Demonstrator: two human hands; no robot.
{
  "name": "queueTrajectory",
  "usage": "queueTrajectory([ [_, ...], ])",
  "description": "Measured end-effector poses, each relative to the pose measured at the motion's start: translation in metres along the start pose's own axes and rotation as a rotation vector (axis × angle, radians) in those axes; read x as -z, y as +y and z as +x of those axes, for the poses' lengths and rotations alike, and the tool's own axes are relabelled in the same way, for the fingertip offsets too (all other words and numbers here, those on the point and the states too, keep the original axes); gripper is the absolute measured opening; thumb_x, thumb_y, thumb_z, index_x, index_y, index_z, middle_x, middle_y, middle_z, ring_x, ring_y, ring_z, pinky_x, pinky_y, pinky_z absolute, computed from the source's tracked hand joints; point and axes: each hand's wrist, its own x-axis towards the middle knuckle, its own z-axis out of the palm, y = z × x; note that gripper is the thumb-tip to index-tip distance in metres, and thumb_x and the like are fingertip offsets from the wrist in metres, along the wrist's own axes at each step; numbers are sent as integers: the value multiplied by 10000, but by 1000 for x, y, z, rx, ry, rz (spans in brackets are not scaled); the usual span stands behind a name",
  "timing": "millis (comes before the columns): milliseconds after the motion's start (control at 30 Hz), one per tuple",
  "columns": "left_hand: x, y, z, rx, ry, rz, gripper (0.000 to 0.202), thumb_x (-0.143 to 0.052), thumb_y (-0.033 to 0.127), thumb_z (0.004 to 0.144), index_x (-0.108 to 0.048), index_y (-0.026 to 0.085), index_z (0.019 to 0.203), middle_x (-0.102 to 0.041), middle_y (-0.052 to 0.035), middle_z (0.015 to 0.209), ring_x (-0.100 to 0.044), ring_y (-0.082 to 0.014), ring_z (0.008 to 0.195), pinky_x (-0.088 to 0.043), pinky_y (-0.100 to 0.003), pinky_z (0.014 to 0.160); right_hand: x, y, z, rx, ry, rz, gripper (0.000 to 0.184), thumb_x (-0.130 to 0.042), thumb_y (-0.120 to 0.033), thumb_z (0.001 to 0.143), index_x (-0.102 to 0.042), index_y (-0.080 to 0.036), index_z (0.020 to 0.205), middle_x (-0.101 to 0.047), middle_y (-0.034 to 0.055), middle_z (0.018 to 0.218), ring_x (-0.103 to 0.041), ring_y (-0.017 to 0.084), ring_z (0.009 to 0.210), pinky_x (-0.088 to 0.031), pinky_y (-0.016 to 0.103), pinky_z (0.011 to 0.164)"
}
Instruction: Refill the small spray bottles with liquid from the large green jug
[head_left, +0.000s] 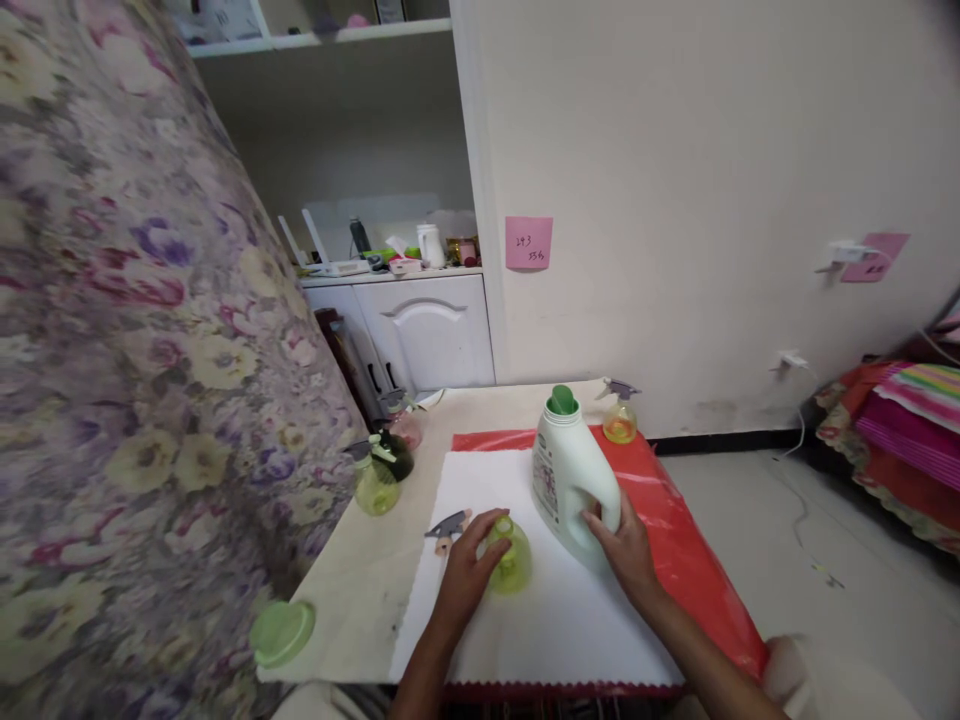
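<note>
My left hand (466, 570) is wrapped around a small yellow-green bottle (513, 562) with its top off, standing on a white cloth (540, 620). My right hand (628, 545) grips the handle of a white detergent jug (568, 478) with a green cap, upright on the same cloth. A grey spray head (448, 528) lies on the cloth just left of my left hand.
The cloth lies over a red sheet (679, 530) on a beige table (360, 580). Other small spray bottles stand at the table's left (375, 485) and back (620, 420). A green lid (282, 632) sits at the front left corner. Floral fabric (135, 350) crowds the left.
</note>
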Motion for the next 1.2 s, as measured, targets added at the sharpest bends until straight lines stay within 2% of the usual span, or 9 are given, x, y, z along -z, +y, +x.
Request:
queueTrajectory([
  [200,0,0,-7,38,13,-22,378,-548,396,848,-622,219,1173,-639,-81,1277,-547,-265,1219,-379,-430,1063,24,7,-14,76,-38,-36,661,-676,-439,751,-456,-183,1319,-554,118,1195,-566,279,1050,-476,456,919],
  [333,0,-9,-13,59,106,-62,401,-460,444,899,-624,211,1181,-624,-78,1306,-489,-248,1285,-318,-430,1108,42,-3,-24,226,136,-70,500,-578,-383,853,-458,-194,1300,-522,104,1106,-556,252,946,-466,479,892],
  [433,5,-23,-19,78,220,-136,455,-413,486,910,-601,183,1192,-645,-97,1266,-562,-237,1206,-383,-405,1058,49,-11,-31,403,163,-59,420,-566,-294,865,-478,-223,1269,-537,72,978,-551,246,876,-467,480,851],
  [533,17,-41,-30,132,384,-13,452,-425,515,876,-602,175,1117,-700,-93,1117,-646,-230,1044,-478,-363,930,44,-13,-44,515,1,-52,397,-566,-219,856,-486,-259,1243,-561,62,924,-567,245,841,-494,447,797],
  [667,34,-62,-43,237,518,205,361,-481,497,801,-606,188,940,-706,-82,918,-654,-259,891,-492,-378,826,27,-15,-65,511,-277,-27,375,-523,-174,874,-500,-289,1230,-590,66,959,-605,234,832,-532,404,778],
  [767,39,-67,-40,284,495,341,262,-517,440,768,-603,209,858,-693,-66,851,-644,-259,839,-476,-367,793,17,-15,-74,486,-408,-10,374,-475,-163,897,-480,-291,1248,-586,64,963,-616,222,827,-546,381,770],
  [933,40,-64,-14,400,418,533,228,-517,449,786,-547,228,741,-685,-69,742,-651,-282,782,-446,-367,724,9,-9,-78,453,-482,-21,386,-443,-172,909,-451,-300,1272,-574,53,972,-628,194,771,-556,353,743],
  [1100,41,-66,4,531,386,626,306,-559,434,771,-531,171,924,-718,-190,853,-681,-345,841,-433,-374,671,1,1,-83,421,-545,-26,403,-434,-188,906,-456,-314,1287,-590,52,996,-632,187,731,-568,347,715],
  [1200,40,-71,8,533,374,625,323,-572,374,771,-512,160,1005,-722,-200,912,-680,-339,885,-432,-371,700,-2,5,-85,403,-575,-27,415,-429,-183,900,-457,-320,1292,-593,52,999,-630,184,724,-568,349,701],
])
